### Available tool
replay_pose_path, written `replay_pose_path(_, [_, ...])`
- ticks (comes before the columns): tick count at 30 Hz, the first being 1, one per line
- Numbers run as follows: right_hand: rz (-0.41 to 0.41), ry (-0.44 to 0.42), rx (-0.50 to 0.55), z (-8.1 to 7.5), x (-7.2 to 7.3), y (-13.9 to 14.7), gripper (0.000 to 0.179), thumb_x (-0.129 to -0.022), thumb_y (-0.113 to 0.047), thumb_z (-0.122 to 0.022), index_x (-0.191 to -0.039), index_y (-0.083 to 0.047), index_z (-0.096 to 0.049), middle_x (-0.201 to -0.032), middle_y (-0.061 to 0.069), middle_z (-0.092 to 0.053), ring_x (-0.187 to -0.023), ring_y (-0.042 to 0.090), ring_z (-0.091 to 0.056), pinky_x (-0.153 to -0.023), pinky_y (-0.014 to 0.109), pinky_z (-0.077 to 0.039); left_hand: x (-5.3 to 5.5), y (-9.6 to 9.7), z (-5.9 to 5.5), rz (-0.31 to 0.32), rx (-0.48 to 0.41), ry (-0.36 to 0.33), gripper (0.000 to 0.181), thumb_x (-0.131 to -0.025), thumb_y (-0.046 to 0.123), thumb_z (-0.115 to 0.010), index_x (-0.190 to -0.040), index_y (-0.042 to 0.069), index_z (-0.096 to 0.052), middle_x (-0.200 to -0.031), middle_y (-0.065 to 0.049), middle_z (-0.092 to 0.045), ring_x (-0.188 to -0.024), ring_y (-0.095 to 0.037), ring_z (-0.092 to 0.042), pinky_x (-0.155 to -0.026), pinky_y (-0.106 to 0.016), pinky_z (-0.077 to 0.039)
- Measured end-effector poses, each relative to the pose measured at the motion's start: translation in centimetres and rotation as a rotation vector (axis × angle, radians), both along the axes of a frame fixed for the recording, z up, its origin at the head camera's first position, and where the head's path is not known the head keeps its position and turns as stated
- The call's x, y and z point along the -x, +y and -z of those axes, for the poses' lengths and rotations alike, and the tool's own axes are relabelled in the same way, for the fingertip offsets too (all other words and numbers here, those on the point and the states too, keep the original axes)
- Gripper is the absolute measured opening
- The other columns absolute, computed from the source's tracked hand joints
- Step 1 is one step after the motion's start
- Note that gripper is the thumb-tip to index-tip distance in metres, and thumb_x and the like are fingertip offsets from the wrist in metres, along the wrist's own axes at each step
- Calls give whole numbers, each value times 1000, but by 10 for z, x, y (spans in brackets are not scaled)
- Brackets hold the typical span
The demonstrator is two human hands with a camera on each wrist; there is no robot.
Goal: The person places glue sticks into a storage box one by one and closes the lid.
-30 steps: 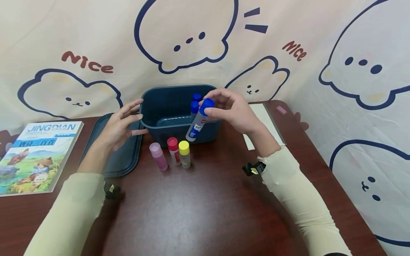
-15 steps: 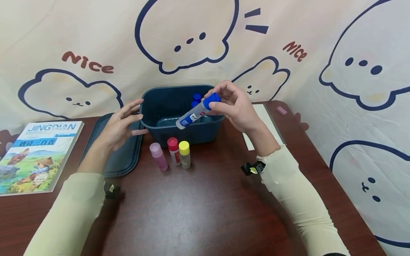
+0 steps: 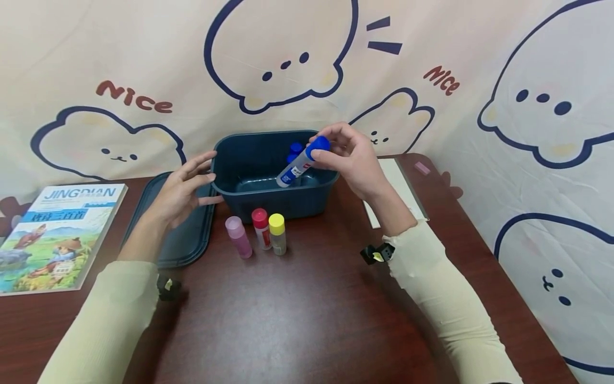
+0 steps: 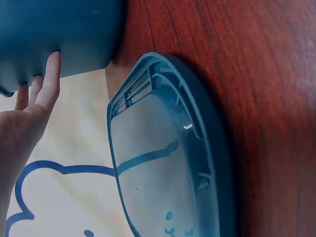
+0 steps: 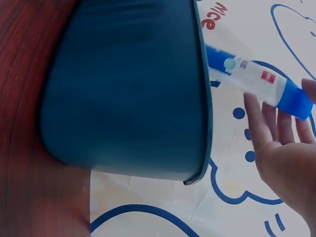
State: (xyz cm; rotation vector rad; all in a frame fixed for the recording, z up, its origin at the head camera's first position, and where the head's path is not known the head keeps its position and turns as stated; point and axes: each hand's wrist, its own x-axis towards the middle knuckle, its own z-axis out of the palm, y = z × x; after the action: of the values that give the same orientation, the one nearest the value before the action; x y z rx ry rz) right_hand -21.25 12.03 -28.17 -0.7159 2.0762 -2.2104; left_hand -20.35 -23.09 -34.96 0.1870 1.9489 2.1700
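My right hand [image 3: 357, 162] pinches the blue-capped end of a clear glue stick [image 3: 299, 168] between thumb and fingers. The stick hangs tilted over the front part of a dark teal bin [image 3: 278, 205], its lower end to the left. Behind it, inside the bin, the blue caps of other glue sticks [image 3: 295, 149] show; their bodies are mostly hidden. My left hand [image 3: 184, 192] rests straight fingertips against the bin's left end, as the left wrist view also shows. Pink [image 3: 239, 238], red [image 3: 261, 229] and yellow-capped [image 3: 277, 234] glue sticks stand on the table before the bin.
The bin's teal lid [image 3: 184, 245] lies left, under the left forearm. A book [image 3: 59, 234] is at the far left. A white flat item [image 3: 400, 184] lies behind the right wrist, with a small pink block [image 3: 422, 168] near the table's right edge. A printed cloth hangs behind.
My right hand has moved slightly up and to the right, lifting the glue stick from before the bin's front wall to over its opening. The left hand keeps its place on the bin.
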Motion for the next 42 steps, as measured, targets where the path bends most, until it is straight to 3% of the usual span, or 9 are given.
replay_pose_path(8, [90, 20, -232, 9, 8, -2, 36, -95, -11, -71, -127, 0, -61, -121, 12, -65, -108, 28, -61, -88, 38, -56, 0, -1, 0, -1, -1, -5, 55, -106, 17, -55, -158, 22, -37, -167, -13, -7, -147, -36, -16, -82, -35, -59])
replay_pose_path(13, [102, 26, -331, 13, 11, -4, 37, -96, -17, -72, -129, -4, -63, -123, 9, -65, -112, 25, -61, -91, 41, -55, 0, -1, 0, 4, -14, -1, 55, -106, 18, -56, -158, 22, -37, -167, -14, -6, -146, -37, -15, -81, -33, -59])
replay_pose_path(22, [103, 29, -408, 15, 13, -7, 35, -95, -18, -73, -127, -6, -65, -125, 9, -65, -113, 24, -63, -90, 40, -57, 1, 0, -2, -2, 12, -14, 55, -106, 17, -54, -158, 20, -36, -167, -12, -9, -147, -35, -16, -88, -41, -57])
replay_pose_path(33, [73, 38, -503, 16, 20, -12, 33, -93, -16, -75, -124, -6, -66, -124, 10, -65, -109, 26, -64, -93, 43, -55, 0, -1, -1, -6, 14, -10, 55, -106, 17, -54, -158, 21, -36, -167, -12, -10, -147, -36, -16, -89, -42, -57])
replay_pose_path(42, [108, 37, -650, 13, 23, -18, 33, -91, -17, -78, -120, -5, -66, -121, 12, -65, -105, 25, -64, -90, 39, -56, 0, -1, -1, -14, 21, -7, 55, -106, 18, -55, -158, 21, -37, -167, -13, -10, -147, -36, -17, -85, -37, -59])
